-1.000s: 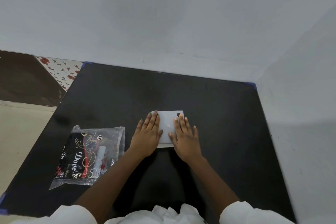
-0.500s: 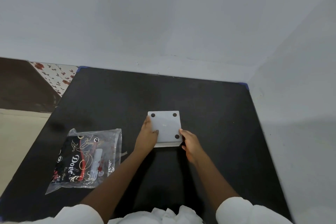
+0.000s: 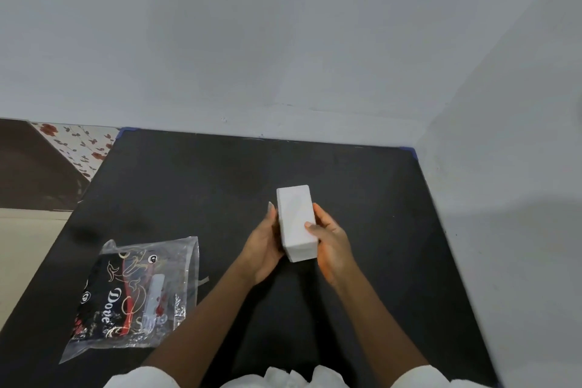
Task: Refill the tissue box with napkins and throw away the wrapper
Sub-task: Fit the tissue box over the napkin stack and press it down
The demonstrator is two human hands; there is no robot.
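tipped up since a second ago: tissue box point(image 3: 296, 222), then flat under both palms, now on its side above the bench point(image 3: 195, 186). clamped between left hand point(image 3: 263, 247) and right hand point(image 3: 330, 241). wrapper point(image 3: 135, 296) left of the box, flat. probably being turned to open for refilling.
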